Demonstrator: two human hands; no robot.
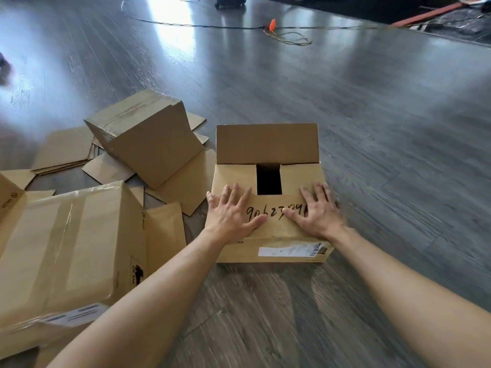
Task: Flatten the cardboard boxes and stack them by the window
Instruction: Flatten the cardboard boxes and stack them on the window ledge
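Cardboard box interior dark beyond both flat hands.

Bright daylight glare on floor; edges blurred, warped.

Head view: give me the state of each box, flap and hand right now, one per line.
Handwritten box: still assembled, upright on the floor.
Far flap: standing up.
Near flap: pressed down under both palms.
Left hand: flat, fingers spread, pressing.
Right hand: flat, fingers spread, pressing.
Tilted box: assembled, taped, leaning on flattened cardboard.
Large taped box: assembled, sealed.
Flattened cardboard: lying loose on the floor.
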